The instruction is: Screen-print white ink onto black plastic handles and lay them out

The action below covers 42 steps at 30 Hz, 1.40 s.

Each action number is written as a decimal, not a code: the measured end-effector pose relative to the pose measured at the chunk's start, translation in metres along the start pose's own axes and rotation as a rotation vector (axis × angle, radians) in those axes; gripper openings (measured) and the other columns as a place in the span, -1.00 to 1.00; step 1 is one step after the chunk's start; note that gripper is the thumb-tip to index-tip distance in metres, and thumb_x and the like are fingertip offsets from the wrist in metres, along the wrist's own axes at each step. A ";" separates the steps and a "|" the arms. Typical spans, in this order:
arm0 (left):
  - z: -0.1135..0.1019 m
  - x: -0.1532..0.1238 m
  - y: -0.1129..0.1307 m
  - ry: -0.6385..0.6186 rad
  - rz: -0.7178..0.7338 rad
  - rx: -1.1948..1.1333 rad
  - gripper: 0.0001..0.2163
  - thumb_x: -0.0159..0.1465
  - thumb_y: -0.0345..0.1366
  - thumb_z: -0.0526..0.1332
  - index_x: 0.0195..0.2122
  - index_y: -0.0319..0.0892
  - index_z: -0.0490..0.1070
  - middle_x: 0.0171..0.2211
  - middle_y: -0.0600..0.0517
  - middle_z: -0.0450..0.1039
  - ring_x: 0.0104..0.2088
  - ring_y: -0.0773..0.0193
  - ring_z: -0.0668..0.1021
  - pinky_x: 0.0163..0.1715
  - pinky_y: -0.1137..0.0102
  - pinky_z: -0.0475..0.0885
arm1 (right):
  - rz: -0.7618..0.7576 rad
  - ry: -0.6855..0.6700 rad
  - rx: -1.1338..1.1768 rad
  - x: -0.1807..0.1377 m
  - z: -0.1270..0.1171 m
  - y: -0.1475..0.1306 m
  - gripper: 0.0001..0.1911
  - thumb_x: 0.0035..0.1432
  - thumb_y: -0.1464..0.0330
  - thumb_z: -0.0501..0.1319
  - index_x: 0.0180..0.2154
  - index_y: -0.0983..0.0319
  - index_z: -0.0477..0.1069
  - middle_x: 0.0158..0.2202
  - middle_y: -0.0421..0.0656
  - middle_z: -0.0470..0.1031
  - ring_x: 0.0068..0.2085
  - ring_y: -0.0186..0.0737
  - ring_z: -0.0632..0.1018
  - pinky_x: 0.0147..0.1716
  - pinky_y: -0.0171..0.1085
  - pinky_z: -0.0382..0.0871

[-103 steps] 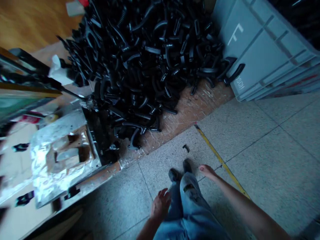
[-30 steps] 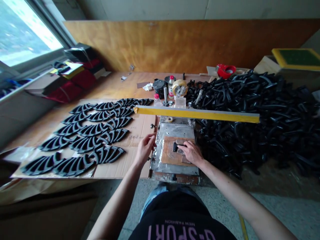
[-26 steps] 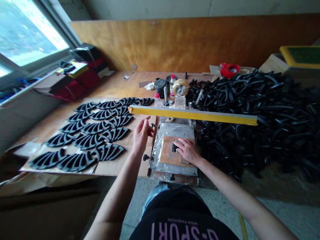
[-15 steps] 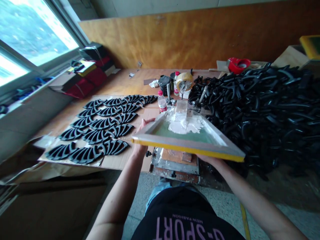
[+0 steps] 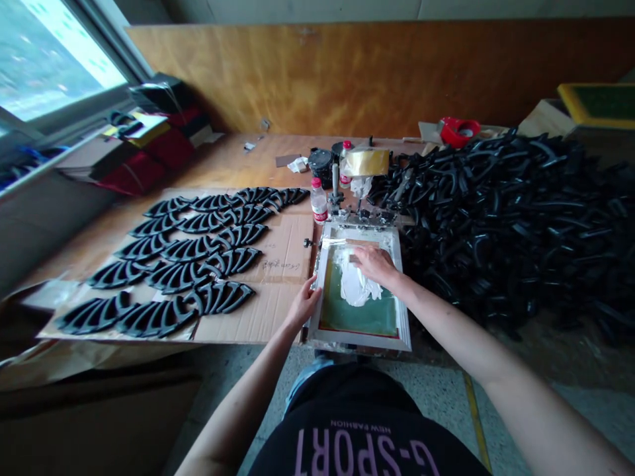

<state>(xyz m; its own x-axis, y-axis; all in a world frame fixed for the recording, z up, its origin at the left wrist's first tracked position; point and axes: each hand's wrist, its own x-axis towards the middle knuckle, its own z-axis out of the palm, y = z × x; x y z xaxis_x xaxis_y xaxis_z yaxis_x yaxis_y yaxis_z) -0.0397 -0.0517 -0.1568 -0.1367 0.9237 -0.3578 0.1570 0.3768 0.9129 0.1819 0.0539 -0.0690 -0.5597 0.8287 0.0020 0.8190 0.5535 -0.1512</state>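
The screen printing frame (image 5: 404,324) lies flat in front of me, with white ink (image 5: 361,291) smeared over its green mesh (image 5: 342,317). At its left edge, my left hand (image 5: 305,302) grips the rim, thumb on the side. My right hand (image 5: 376,264) reaches over the far part of the mesh, its fingers closed on the squeegee (image 5: 354,243), most of which is covered by hand and ink. Behind the frame is the clamp (image 5: 360,218) that carries it. Whatever lies beneath the screen is hidden.
Rows of black slatted parts (image 5: 159,314) lie on cardboard (image 5: 282,251) to the left. A large heap of black parts (image 5: 520,238) fills the right. Plastic bottles (image 5: 319,203), a dark tub (image 5: 320,164) and a red tape dispenser (image 5: 459,132) stand farther back.
The screen frame has swung down from tilted up to flat. My right hand has left its near edge and moved onto the squeegee; my left hand has shifted nearer along the left edge.
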 end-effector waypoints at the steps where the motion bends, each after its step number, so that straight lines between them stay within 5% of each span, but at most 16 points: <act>1: -0.001 0.001 -0.003 0.005 0.002 -0.001 -0.41 0.16 -0.05 0.26 0.19 -0.17 0.33 -0.48 0.11 0.45 -0.50 0.35 0.45 -0.50 0.50 0.32 | -0.041 -0.016 -0.013 -0.012 0.004 -0.001 -0.85 0.21 0.47 0.14 -0.20 0.28 0.46 -0.22 -0.04 0.53 -0.14 -0.12 0.48 -0.17 -0.25 0.30; 7: 0.000 0.003 -0.012 0.006 0.016 -0.015 -0.42 0.17 -0.03 0.25 0.18 -0.18 0.34 -0.45 0.08 0.47 -0.47 0.34 0.47 -0.48 0.49 0.33 | -0.443 -0.080 0.009 -0.077 0.000 0.005 -0.81 0.21 0.54 0.09 -0.29 0.24 0.45 -0.28 -0.09 0.52 -0.21 -0.18 0.43 -0.30 -0.28 0.21; 13: 0.000 -0.002 -0.006 -0.007 0.031 -0.051 -0.42 0.18 -0.01 0.23 0.16 -0.23 0.33 -0.43 0.06 0.48 -0.46 0.33 0.48 -0.48 0.48 0.35 | -0.291 0.017 0.048 -0.068 0.001 -0.002 -0.80 0.19 0.54 0.09 -0.25 0.23 0.46 -0.26 -0.09 0.50 -0.19 -0.15 0.42 -0.31 -0.27 0.21; 19: 0.000 -0.009 0.007 -0.028 -0.002 -0.069 -0.42 0.17 -0.02 0.23 0.16 -0.23 0.31 -0.45 0.06 0.48 -0.46 0.33 0.49 -0.50 0.49 0.33 | -0.369 -0.029 0.010 -0.083 0.010 -0.009 -0.80 0.21 0.52 0.10 -0.24 0.22 0.47 -0.25 -0.11 0.51 -0.17 -0.15 0.45 -0.29 -0.26 0.26; 22: -0.003 -0.015 0.021 -0.025 -0.009 -0.089 -0.36 0.15 -0.02 0.26 0.21 -0.22 0.26 -0.45 0.07 0.48 -0.47 0.32 0.49 -0.49 0.48 0.34 | -0.237 0.028 0.065 -0.056 -0.011 -0.005 -0.80 0.24 0.37 0.18 -0.09 0.16 0.47 -0.21 -0.16 0.53 -0.18 -0.17 0.49 -0.26 -0.28 0.29; 26: -0.017 -0.030 0.063 -0.055 0.019 -0.107 -0.34 0.16 0.05 0.25 0.24 -0.14 0.24 -0.43 0.06 0.50 -0.49 0.32 0.48 -0.53 0.49 0.32 | 0.056 0.212 0.097 -0.004 -0.052 0.026 -0.37 0.17 0.20 0.30 0.25 0.03 0.23 -0.05 -0.13 0.52 -0.16 -0.14 0.54 -0.18 -0.25 0.35; 30: -0.027 -0.033 0.128 -0.044 0.128 -0.196 -0.46 0.25 0.19 0.07 -0.04 -0.17 0.49 -0.38 0.00 0.53 -0.47 0.31 0.50 -0.55 0.46 0.36 | 0.350 0.466 0.128 -0.006 -0.071 0.088 -0.57 0.30 0.28 0.14 0.15 0.28 0.37 -0.13 -0.06 0.57 -0.21 -0.19 0.56 -0.17 -0.26 0.40; 33: -0.023 -0.018 0.176 -0.009 0.288 -0.372 -0.46 0.26 0.19 0.04 -0.08 -0.19 0.45 -0.26 -0.06 0.54 -0.39 0.28 0.56 -0.51 0.45 0.42 | 0.405 0.380 0.127 -0.038 -0.045 0.106 -0.62 0.36 0.36 -0.01 -0.15 0.49 0.49 -0.29 -0.10 0.60 -0.29 -0.36 0.53 -0.22 -0.44 0.38; 37: -0.009 0.001 0.205 0.007 0.346 -0.498 -0.47 0.27 0.20 0.03 -0.04 -0.18 0.36 -0.29 -0.05 0.52 -0.34 0.30 0.57 -0.48 0.46 0.45 | 0.207 0.100 0.107 -0.067 0.018 0.065 -0.70 0.18 0.16 0.26 -0.37 0.30 0.52 -0.31 -0.13 0.58 -0.24 -0.27 0.54 -0.22 -0.38 0.40; 40: 0.016 -0.009 0.178 0.065 0.255 -0.528 -0.47 0.24 0.22 0.05 -0.06 -0.15 0.32 -0.31 -0.04 0.53 -0.38 0.31 0.56 -0.49 0.46 0.44 | 0.231 -0.026 0.040 -0.071 0.045 0.019 -0.80 0.20 0.24 0.27 -0.31 0.26 0.45 -0.24 0.00 0.55 -0.14 -0.10 0.53 -0.13 -0.23 0.37; 42: 0.039 -0.028 0.141 -0.077 0.011 -0.465 -0.45 0.19 0.23 0.11 -0.09 -0.17 0.33 -0.32 -0.08 0.55 -0.41 0.26 0.57 -0.53 0.44 0.42 | 0.335 -0.006 0.066 -0.072 0.048 -0.008 -0.85 0.27 0.29 0.18 -0.25 0.26 0.40 -0.26 0.01 0.54 -0.16 -0.10 0.53 -0.17 -0.24 0.35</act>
<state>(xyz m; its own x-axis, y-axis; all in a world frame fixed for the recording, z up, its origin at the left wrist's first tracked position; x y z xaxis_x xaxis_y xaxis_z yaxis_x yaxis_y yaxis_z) 0.0248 -0.0219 -0.0257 -0.0620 0.9366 -0.3448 -0.2995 0.3121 0.9016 0.2096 -0.0144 -0.1156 -0.2620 0.9629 -0.0639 0.9476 0.2442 -0.2060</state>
